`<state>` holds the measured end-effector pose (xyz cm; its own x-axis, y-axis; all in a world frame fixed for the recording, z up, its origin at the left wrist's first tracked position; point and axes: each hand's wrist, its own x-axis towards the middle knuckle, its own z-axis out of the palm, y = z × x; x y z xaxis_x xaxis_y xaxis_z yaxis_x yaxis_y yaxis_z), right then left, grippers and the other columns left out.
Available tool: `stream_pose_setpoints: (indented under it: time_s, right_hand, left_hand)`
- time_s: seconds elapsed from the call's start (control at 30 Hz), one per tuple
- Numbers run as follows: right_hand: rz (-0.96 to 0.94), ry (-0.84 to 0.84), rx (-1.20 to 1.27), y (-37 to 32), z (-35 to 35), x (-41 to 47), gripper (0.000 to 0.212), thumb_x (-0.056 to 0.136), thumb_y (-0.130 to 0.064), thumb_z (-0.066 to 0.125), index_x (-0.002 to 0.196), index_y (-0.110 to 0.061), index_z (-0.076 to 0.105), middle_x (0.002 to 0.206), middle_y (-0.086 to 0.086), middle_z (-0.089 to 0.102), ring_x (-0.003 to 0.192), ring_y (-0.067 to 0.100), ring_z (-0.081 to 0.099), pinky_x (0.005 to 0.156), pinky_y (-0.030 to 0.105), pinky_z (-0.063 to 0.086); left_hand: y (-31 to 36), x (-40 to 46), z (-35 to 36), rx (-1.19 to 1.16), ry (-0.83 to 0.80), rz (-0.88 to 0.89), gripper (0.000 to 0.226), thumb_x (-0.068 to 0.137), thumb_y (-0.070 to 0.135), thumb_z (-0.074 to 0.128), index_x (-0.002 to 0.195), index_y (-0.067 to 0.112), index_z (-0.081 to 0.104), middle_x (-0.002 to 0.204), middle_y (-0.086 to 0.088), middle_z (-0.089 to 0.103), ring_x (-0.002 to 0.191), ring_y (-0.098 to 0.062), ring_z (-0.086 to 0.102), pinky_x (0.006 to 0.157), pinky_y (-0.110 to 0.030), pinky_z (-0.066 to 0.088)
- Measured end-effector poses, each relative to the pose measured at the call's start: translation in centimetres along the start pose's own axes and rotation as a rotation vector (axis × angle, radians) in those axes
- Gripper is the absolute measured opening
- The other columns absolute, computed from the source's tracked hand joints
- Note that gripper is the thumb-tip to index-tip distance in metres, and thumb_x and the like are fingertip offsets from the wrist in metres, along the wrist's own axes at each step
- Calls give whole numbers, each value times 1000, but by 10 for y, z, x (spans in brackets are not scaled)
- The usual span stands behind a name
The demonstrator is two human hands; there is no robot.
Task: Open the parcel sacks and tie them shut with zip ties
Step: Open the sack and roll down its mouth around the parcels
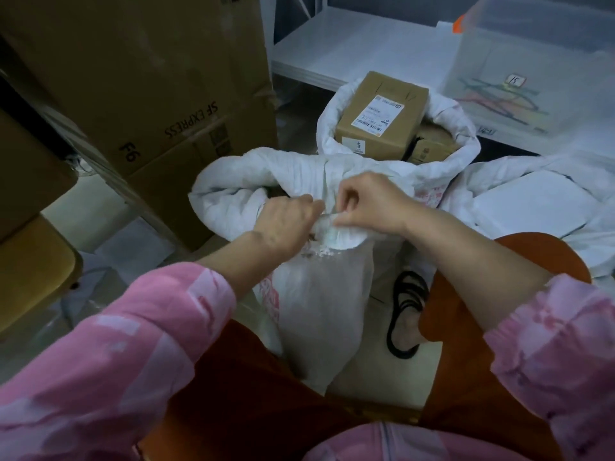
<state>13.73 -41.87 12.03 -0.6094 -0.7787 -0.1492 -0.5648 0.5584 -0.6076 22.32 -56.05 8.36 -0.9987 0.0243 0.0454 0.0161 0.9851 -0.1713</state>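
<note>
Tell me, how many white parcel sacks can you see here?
3. One gathered white woven sack between the knees, held by both hands; one open sack behind, holding cardboard boxes; one crumpled sack at right. More may be hidden.

sack neck (336, 227): bunched under both hands, any tie there hidden | left hand (286, 224): fingertips buried in fabric | parcel label (377, 116): print too small to read | clear bin (532, 78): contents blurred, cut by right edge
</note>
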Motion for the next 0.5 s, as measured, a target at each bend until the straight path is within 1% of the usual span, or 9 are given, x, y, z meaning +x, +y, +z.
stream_pose_setpoints:
  time_s: [0.03, 0.1, 0.17, 0.2, 0.27, 0.3, 0.37, 0.4, 0.5]
  right_hand:
    - [-3, 34, -89, 0, -4, 3, 32, 68, -28, 81, 89, -18, 60, 78, -11, 54, 78, 12, 54, 67, 30, 44]
    - [32, -48, -386, -3, -1, 6, 42, 69, -34, 79, 101, -24, 53, 89, -10, 48, 85, 14, 48, 68, 29, 37]
    - [27, -103, -533, -4, 11, 8, 29, 74, -32, 73, 94, -23, 55, 89, -6, 49, 87, 18, 52, 65, 29, 33]
    - [10, -85, -581, -4, 18, 7, 19, 77, -29, 68, 87, -20, 54, 85, -3, 50, 86, 21, 56, 62, 30, 32]
    - [-55, -18, -694, -3, 30, 2, 9, 84, -22, 58, 83, -17, 50, 81, 2, 50, 85, 25, 58, 61, 31, 29]
    - [-92, 7, -750, 0, 34, 0, 4, 87, -18, 54, 87, -16, 51, 83, 4, 53, 85, 27, 58, 61, 32, 28]
    - [-176, 71, -841, 5, 45, -6, 9, 88, -9, 51, 95, -10, 56, 91, 8, 62, 85, 29, 61, 58, 33, 28]
    - [-227, 124, -890, 9, 52, -9, 10, 85, -6, 55, 94, -8, 59, 88, 9, 65, 78, 29, 63, 54, 32, 28]
    - [-310, 257, -974, 11, 61, -15, 22, 54, 1, 78, 68, -8, 64, 55, 7, 60, 41, 23, 56, 40, 21, 24]
  left_hand:
    - [-2, -4, 7, -16, 50, 18, 18, 80, 3, 60, 93, 13, 53, 80, -2, 52, 63, -25, 57, 52, -33, 41]
    - [-4, -9, 16, -71, 189, 68, 26, 63, -7, 68, 80, 8, 56, 66, -4, 49, 42, -25, 46, 41, -32, 45]
    - [-5, -14, 21, -89, 287, 76, 26, 58, -10, 68, 74, 7, 54, 62, -6, 48, 36, -24, 39, 38, -32, 44]
    - [-4, -16, 23, -87, 282, 57, 25, 60, -9, 67, 74, 7, 54, 64, -6, 50, 37, -24, 39, 40, -32, 44]
    - [0, -18, 19, -130, 156, -40, 19, 71, 0, 68, 83, 8, 55, 76, -5, 54, 49, -24, 47, 49, -35, 47]
    - [1, -18, 10, -182, 34, -96, 18, 78, 9, 68, 89, 10, 55, 86, -4, 56, 61, -23, 53, 57, -37, 49]
    - [-4, -12, -13, -349, -293, -146, 25, 79, 25, 72, 97, 15, 58, 97, 0, 57, 83, -19, 57, 72, -32, 51]
    - [-10, -6, -26, -455, -385, -153, 28, 76, 28, 76, 97, 18, 61, 98, 3, 58, 88, -16, 57, 74, -27, 50]
    - [-32, 10, -47, -675, -435, -162, 33, 72, 33, 80, 100, 20, 67, 99, 8, 62, 91, -10, 58, 79, -22, 49]
